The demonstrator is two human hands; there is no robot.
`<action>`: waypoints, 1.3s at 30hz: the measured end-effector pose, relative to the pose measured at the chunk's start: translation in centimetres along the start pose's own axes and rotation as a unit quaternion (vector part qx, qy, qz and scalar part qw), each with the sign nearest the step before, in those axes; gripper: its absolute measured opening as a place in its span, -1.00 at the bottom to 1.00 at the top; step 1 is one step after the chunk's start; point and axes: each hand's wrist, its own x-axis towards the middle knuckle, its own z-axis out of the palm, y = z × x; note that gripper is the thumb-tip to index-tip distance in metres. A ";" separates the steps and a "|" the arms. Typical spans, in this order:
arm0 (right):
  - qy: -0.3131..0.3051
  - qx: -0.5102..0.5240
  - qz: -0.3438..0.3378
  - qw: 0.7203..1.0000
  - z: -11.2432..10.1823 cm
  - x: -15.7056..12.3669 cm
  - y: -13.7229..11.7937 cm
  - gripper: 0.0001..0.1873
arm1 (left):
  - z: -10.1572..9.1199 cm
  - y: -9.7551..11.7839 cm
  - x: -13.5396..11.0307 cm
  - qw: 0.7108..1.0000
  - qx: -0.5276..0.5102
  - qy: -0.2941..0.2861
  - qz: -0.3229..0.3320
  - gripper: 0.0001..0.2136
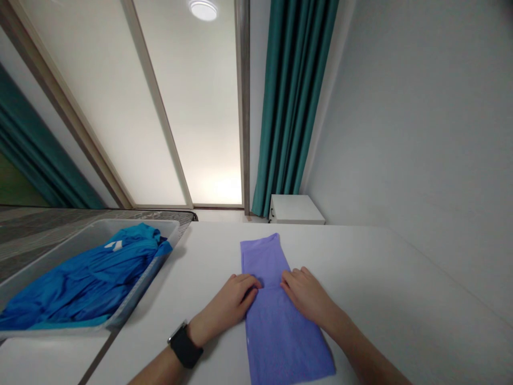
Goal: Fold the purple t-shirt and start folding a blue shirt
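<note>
A purple folded garment point(284, 334) lies lengthwise on the white table, long and narrow, with a crease across it between my hands. My left hand point(240, 294), below a dark wristwatch point(185, 345), is at its left edge with the fingers curled and pinching the cloth. At the right edge my right hand point(306, 294) is also closed, its fingertips gripping the fabric near the same crease. Which kind of garment it is cannot be made out in its folded form.
To the left stands a pale plastic bin point(174, 230) holding blue clothing point(96, 278). The white table point(385, 299) reaches to the grey wall on the right. Beyond its far edge are a small white cabinet point(296, 208), a green curtain point(294, 107) and frosted sliding doors point(192, 107).
</note>
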 end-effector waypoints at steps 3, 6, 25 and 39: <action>0.004 -0.003 0.001 1.000 0.2 0.1 0.0 -0.81 | 0.4 -0.2 0.1 1.000 -0.007 0.013 -0.023 -0.82; 0.000 0.000 0.004 1.000 0.2 0.1 0.0 -0.82 | 0.3 -0.6 0.0 1.000 0.002 0.010 -0.026 -0.84; -0.003 -0.003 0.004 1.000 -0.2 0.1 -0.4 -0.82 | 1.1 5.8 -2.2 0.978 0.065 -0.138 0.139 -0.37; 0.022 -0.009 -0.012 1.000 0.9 0.3 -0.3 -0.84 | 1.9 4.1 -3.4 0.979 0.081 -0.125 0.138 -0.37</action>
